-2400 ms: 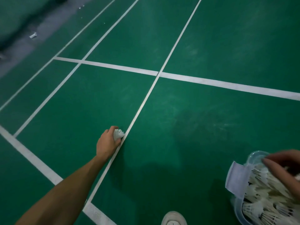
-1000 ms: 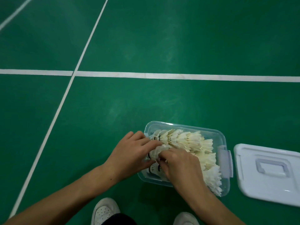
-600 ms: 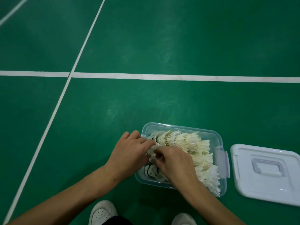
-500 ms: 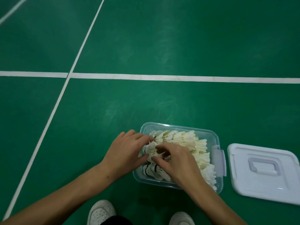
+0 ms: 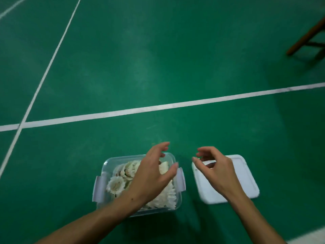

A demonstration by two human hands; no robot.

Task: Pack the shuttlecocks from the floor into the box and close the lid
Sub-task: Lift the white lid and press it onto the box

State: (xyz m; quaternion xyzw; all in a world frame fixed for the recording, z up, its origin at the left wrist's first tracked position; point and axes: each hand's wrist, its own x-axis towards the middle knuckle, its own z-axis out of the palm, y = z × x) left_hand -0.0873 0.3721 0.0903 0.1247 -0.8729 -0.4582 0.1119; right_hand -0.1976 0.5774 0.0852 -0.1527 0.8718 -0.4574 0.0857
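Fingers first: the left hand [image 5: 151, 175] hangs over the clear rectangular plastic box [image 5: 105, 166] with its fingers spread and loosely bent, thumb out to the right, gripping nothing. The right hand [image 5: 217, 171] floats over the flat white rectangular plastic lid [image 5: 246, 180], fingers curved toward the thumb with a clear gap between them, and nothing sits in that gap. Whether either hand touches what lies under it cannot be told from this angle.

Out from the hands, the box sits on the floor, uncovered and packed with white feathered shuttlecocks [image 5: 116, 185], one skirt facing straight up at the left, others lying on their sides toward the near right corner. Pale latch flaps [image 5: 99, 188] stand out from both short ends. The lid lies flat on the floor just beside the box on its right, apart from it by a narrow strip of green.

Wider still, it is a smooth green court floor [image 5: 158, 59], faintly scuffed and catching a soft sheen. A broad white court line [image 5: 175, 104] runs across the far side of the box, and a thinner white line [image 5: 52, 57] crosses it at the far left. At the top right corner, brown wooden furniture legs [image 5: 306, 34] reach onto the floor, partly cut off by the frame.
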